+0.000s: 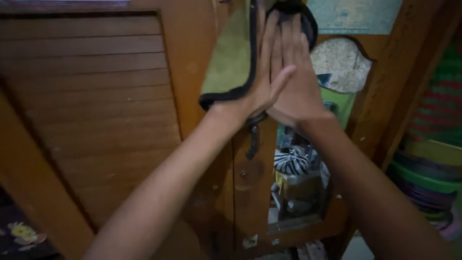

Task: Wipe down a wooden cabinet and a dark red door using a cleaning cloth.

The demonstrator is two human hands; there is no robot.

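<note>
far left, louvered wooden door point(91, 106) is filling that side of the frame, slats running horizontal, plain frame post beside it. moving right, both forearms are reaching up and inward toward the middle of the cabinet point(250, 192). left hand point(262, 79) is lying flat and open, fingers straight and pointing up, palm pressing a green cloth with dark edging point(230, 58) against the wood; not clenched around it, just pinning it. the cloth is sitting up and to the left of that palm, long axis running near vertical, lower edge curling under the heel of the hand, top edge running out of frame. right hand point(296, 82) is crossing just beside and partly over the left, also flat and open, fingers up, its tips touching a dark bit of cloth at the top; cannot tell if that is the same cloth folded over. so left hand is the nearer one to the bulk of the cloth, right is only meeting its upper right corner. under the wrists a dark metal latch point(253, 137) is hanging on the door stile. right of that, a glass panel is showing cluttered shelf stuff, including a black-and-white striped bundle point(292, 162). far right, stacked coloured plastic basins point(426, 180) are sitting beside the cabinet, well apart from both hands.
</note>
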